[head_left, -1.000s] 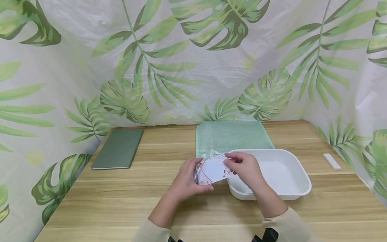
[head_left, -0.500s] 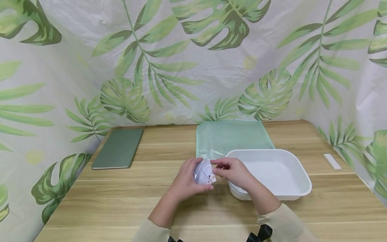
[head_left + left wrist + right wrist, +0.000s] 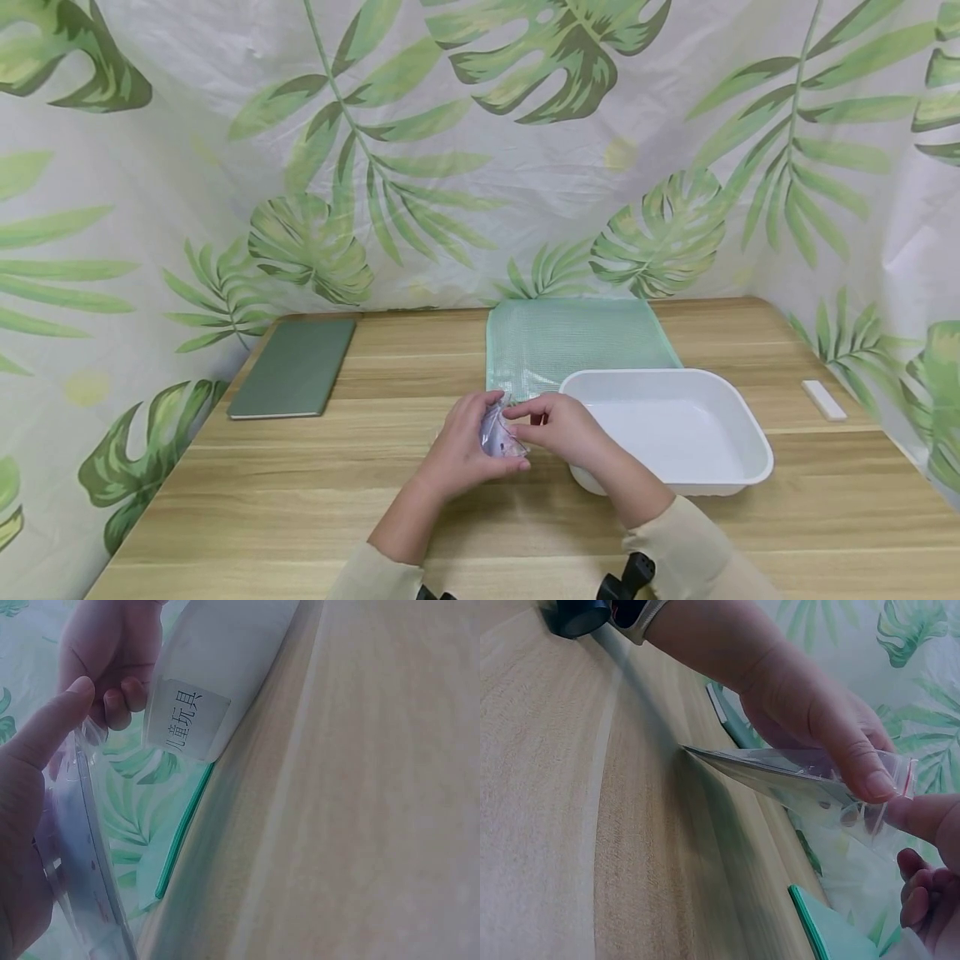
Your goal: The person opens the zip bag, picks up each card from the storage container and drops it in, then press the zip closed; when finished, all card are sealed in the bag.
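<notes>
A small clear zip bag (image 3: 497, 435) with a printed card inside is held over the front middle of the table. My left hand (image 3: 463, 446) grips it from the left, thumb below and fingers behind. At the bag's right end, my right hand (image 3: 562, 427) pinches the edge between thumb and index finger. In the right wrist view, the bag (image 3: 802, 791) has a red line along its mouth, right at the right hand's fingertips (image 3: 901, 814). The left wrist view shows the bag (image 3: 90, 855) edge-on, with the left thumb across its top.
To the right stands a white plastic tub (image 3: 675, 487), its label (image 3: 187, 716) printed with Chinese characters. Behind it lies a green mesh pouch (image 3: 570, 337). A dark green notebook (image 3: 296, 367) lies at the back left, and a small white bar (image 3: 822, 401) near the right edge.
The card has slid left into the bag, and its flower-printed end that stuck out is now inside. My right hand has moved left with it to the bag's mouth; my left stays put.
</notes>
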A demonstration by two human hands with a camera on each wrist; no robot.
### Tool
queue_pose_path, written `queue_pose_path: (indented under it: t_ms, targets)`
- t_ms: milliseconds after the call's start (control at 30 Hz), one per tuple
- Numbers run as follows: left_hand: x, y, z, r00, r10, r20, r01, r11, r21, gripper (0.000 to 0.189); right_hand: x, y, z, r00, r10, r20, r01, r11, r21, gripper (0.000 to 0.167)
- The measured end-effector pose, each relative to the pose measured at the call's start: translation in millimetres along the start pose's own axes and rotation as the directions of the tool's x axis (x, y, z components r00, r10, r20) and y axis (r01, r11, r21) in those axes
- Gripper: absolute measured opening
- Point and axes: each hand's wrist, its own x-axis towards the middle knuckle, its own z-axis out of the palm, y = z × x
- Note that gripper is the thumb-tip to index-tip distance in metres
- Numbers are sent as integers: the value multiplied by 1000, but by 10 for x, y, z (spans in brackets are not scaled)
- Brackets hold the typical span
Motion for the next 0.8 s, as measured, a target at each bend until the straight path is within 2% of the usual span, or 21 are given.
queue_pose_path:
  t_ms: [133, 300, 433, 600, 700, 800]
  targets:
    - [0, 5, 1, 1000, -2, 0, 2, 1000, -5, 92, 8, -27, 16, 1000, 6, 5, -6, 1000, -19, 21]
    - [4, 19, -5, 1000, -21, -10, 20, 999, -24, 92, -41, 6, -25, 999, 21, -35, -19, 998, 56, 22]
    - [4, 33, -16, 997, -26, -77, 22, 998, -51, 90, -115, 40, -69, 998, -1, -65, 8, 993, 115, 26]
    - [-7, 55, -8, 984, -13, -178, 5, 999, -42, 90, -177, 19, -66, 998, -57, 3, 55, 983, 174, 24]
    - [-16, 72, -2, 982, -25, -187, 16, 999, -51, 93, -183, -11, -47, 997, -71, 27, 65, 981, 185, 18]
    - [-16, 81, -5, 984, -61, -170, 43, 994, -104, 98, -183, -21, -43, 998, -56, -2, 55, 985, 161, 16]
